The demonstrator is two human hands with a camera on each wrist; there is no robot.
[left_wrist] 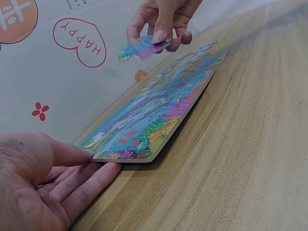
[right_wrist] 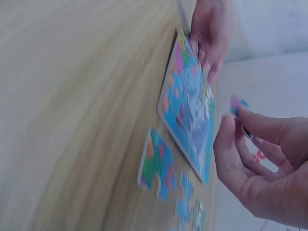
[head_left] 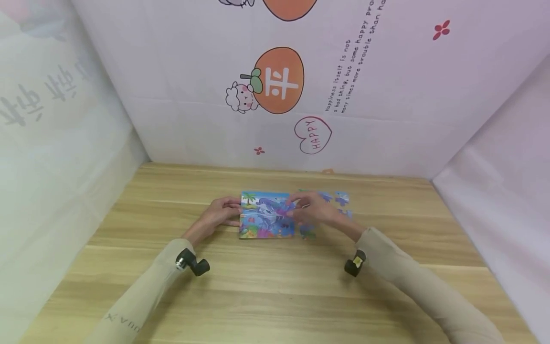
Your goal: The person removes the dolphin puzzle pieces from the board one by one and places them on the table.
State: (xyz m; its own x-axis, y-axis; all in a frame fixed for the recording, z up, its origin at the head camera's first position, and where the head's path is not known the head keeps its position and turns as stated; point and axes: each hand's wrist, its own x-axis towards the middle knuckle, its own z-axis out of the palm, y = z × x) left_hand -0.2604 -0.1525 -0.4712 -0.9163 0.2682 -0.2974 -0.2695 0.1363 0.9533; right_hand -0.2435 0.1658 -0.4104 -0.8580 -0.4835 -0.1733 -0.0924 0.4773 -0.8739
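Observation:
A flat picture puzzle board (head_left: 263,220) with dolphins, a palm tree and coral lies on the table. My left hand (head_left: 219,212) holds the board's left edge, its thumb on the top and fingers below the rim, as the left wrist view shows. Over the board's right side, my right hand (head_left: 315,209) pinches a pink and blue puzzle piece (left_wrist: 143,48) between thumb and fingers. That piece is in the air, apart from the board, and looks slightly blurred. To the right of the board lie several loose puzzle pieces (right_wrist: 156,166), partly hidden by the right hand in the head view.
The wooden table (head_left: 275,286) extends toward the person. A printed cloth (head_left: 386,95) hangs behind it, and white sheets (head_left: 51,143) stand at both sides. A small black device (head_left: 192,262) is strapped at each wrist.

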